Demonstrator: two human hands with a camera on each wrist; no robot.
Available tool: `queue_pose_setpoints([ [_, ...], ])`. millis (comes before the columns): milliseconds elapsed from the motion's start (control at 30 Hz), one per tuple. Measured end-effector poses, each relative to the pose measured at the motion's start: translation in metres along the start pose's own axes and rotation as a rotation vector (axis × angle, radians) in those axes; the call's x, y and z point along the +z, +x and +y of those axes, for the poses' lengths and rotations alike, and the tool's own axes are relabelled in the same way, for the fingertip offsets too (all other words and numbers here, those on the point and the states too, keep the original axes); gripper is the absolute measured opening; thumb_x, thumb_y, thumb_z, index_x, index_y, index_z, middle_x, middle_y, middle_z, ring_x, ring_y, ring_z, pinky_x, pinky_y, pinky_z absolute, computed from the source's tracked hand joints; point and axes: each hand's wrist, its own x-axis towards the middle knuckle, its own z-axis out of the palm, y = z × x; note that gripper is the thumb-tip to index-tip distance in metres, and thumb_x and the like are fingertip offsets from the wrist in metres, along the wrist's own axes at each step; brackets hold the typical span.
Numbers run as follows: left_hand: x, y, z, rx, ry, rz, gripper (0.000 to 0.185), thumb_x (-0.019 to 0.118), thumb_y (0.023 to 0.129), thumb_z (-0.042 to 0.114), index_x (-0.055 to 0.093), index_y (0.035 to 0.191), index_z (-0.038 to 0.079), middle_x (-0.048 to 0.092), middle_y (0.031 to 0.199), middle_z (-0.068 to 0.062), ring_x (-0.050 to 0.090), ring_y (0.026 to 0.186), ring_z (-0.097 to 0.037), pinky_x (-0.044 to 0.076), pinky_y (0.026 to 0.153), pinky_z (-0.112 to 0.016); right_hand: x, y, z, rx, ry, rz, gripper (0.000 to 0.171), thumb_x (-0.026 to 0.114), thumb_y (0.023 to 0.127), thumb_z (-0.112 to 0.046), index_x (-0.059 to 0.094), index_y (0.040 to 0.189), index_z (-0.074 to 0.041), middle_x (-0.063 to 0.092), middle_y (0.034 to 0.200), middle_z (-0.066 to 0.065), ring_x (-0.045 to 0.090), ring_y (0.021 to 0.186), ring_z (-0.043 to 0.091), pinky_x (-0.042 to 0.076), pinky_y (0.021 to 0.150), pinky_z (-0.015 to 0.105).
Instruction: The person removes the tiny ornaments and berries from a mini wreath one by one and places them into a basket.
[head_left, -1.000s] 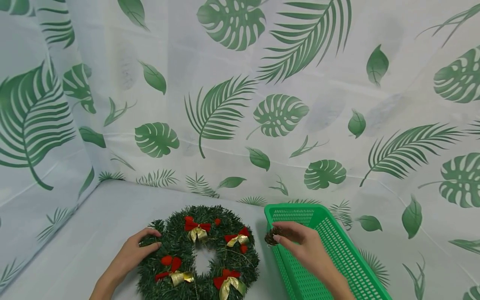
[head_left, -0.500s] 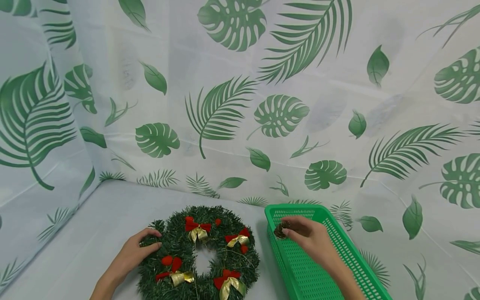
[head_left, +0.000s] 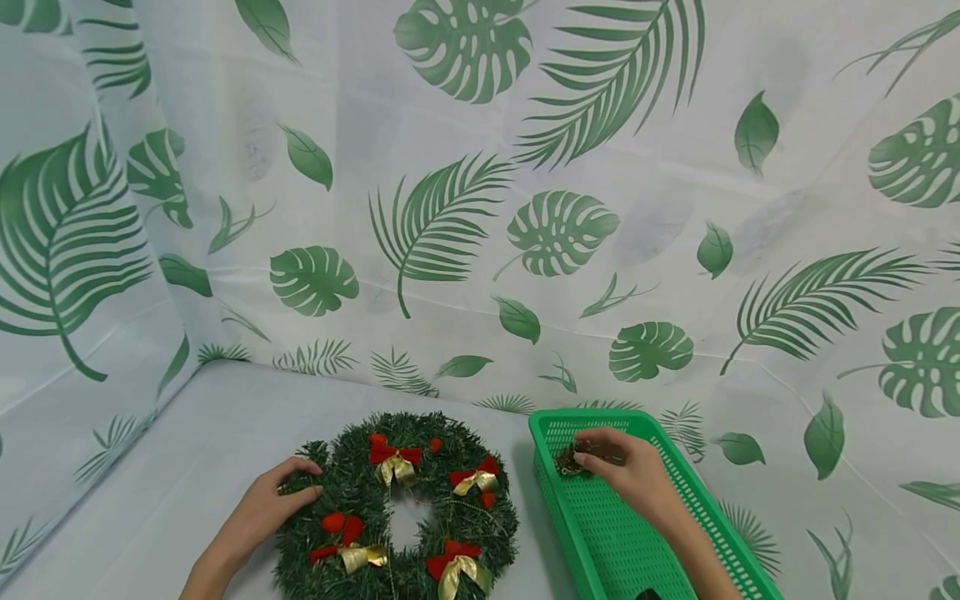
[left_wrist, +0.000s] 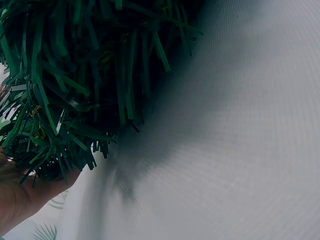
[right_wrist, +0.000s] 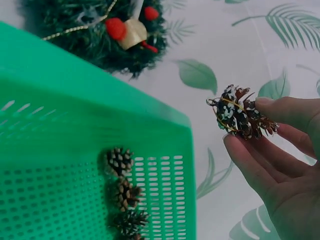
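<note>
The right hand [head_left: 633, 471] reaches out over the far end of the green basket [head_left: 678, 500], with the arm coming up from the bottom of the head view along the basket. Its fingers [right_wrist: 252, 167] and thumb pinch a small brown pinecone [head_left: 572, 459]. In the right wrist view the pinecone sits between the thumb on top and the fingers under it, and it lies on its side. Its long way runs across the fingers, with one end poking out past the fingertips toward the wreath [head_left: 397, 508]. It has white tips and a thin gold thread around it. The pinecone is held up in the air, above the basket's far left corner and not touching it. Three more pinecones [right_wrist: 124, 195] lie in a row inside the basket by its wall. The left hand [head_left: 266, 504] rests on the left side of the wreath, with its fingers curled onto the green needles and the thumb on the wreath's outer edge, holding it. The left arm comes up from the bottom left. The wreath lies flat on the white surface [head_left: 187, 450], just beside the basket. It has red and gold bows [head_left: 393, 460] on it.
</note>
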Motion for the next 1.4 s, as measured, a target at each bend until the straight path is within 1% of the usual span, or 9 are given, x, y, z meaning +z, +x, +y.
queue_pose_setpoints([
  [200, 0.0, 0.0, -0.001, -0.005, -0.004, 0.0, 0.039, 0.07, 0.098, 0.028, 0.062, 0.128, 0.007, 0.049, 0.15, -0.025, 0.042, 0.14, -0.051, 0.054, 0.095, -0.055, 0.002, 0.005, 0.009, 0.027, -0.038, -0.017, 0.029, 0.077, 0.094, -0.022, 0.073, 0.121, -0.011, 0.075, 0.115, 0.006, 0.073, 0.106, 0.024, 0.06, 0.08, 0.028],
  [333, -0.001, 0.0, -0.002, -0.005, 0.0, 0.0, 0.038, 0.07, 0.098, 0.029, 0.062, 0.128, 0.007, 0.049, 0.15, -0.025, 0.041, 0.141, -0.052, 0.054, 0.095, -0.056, 0.006, 0.009, 0.016, 0.042, -0.055, -0.021, 0.029, 0.078, 0.093, -0.021, 0.073, 0.12, -0.011, 0.075, 0.114, 0.006, 0.073, 0.105, 0.024, 0.06, 0.078, 0.029],
  [667, 0.0, 0.0, -0.001, -0.008, 0.005, 0.007, 0.038, 0.07, 0.098, 0.029, 0.062, 0.128, 0.007, 0.05, 0.149, -0.025, 0.043, 0.139, -0.051, 0.054, 0.094, -0.055, 0.014, 0.015, 0.029, 0.081, -0.035, -0.032, 0.027, 0.078, 0.092, -0.016, 0.073, 0.118, -0.01, 0.076, 0.109, 0.006, 0.073, 0.097, 0.021, 0.058, 0.072, 0.028],
  [833, 0.0, 0.001, -0.002, -0.011, 0.008, 0.009, 0.038, 0.07, 0.098, 0.028, 0.062, 0.128, 0.007, 0.049, 0.15, -0.025, 0.042, 0.14, -0.051, 0.054, 0.095, -0.055, 0.016, 0.016, 0.033, 0.097, -0.042, -0.039, 0.026, 0.079, 0.092, -0.017, 0.073, 0.116, -0.01, 0.076, 0.108, 0.005, 0.073, 0.095, 0.019, 0.058, 0.073, 0.03],
  [1067, 0.0, 0.001, -0.002, -0.01, 0.007, 0.011, 0.038, 0.07, 0.097, 0.028, 0.062, 0.128, 0.007, 0.052, 0.148, -0.023, 0.045, 0.139, -0.05, 0.054, 0.095, -0.055, 0.018, 0.016, 0.038, 0.087, -0.06, -0.036, 0.025, 0.079, 0.091, -0.017, 0.074, 0.115, -0.01, 0.076, 0.108, 0.005, 0.073, 0.098, 0.021, 0.059, 0.075, 0.03],
  [1233, 0.0, 0.002, -0.001, -0.012, 0.011, 0.01, 0.038, 0.07, 0.098, 0.029, 0.062, 0.128, 0.007, 0.052, 0.147, -0.023, 0.045, 0.138, -0.049, 0.054, 0.094, -0.055, 0.02, 0.016, 0.042, 0.095, -0.081, -0.031, 0.026, 0.08, 0.09, -0.019, 0.075, 0.114, -0.01, 0.076, 0.105, 0.004, 0.072, 0.095, 0.018, 0.058, 0.075, 0.03],
  [1400, 0.0, 0.002, 0.0, -0.01, 0.015, 0.012, 0.038, 0.07, 0.097, 0.028, 0.062, 0.128, 0.007, 0.053, 0.147, -0.023, 0.045, 0.138, -0.05, 0.054, 0.094, -0.055, 0.021, 0.016, 0.048, 0.106, -0.069, -0.054, 0.026, 0.079, 0.091, -0.018, 0.074, 0.115, -0.01, 0.076, 0.106, 0.004, 0.071, 0.097, 0.019, 0.058, 0.077, 0.031],
])
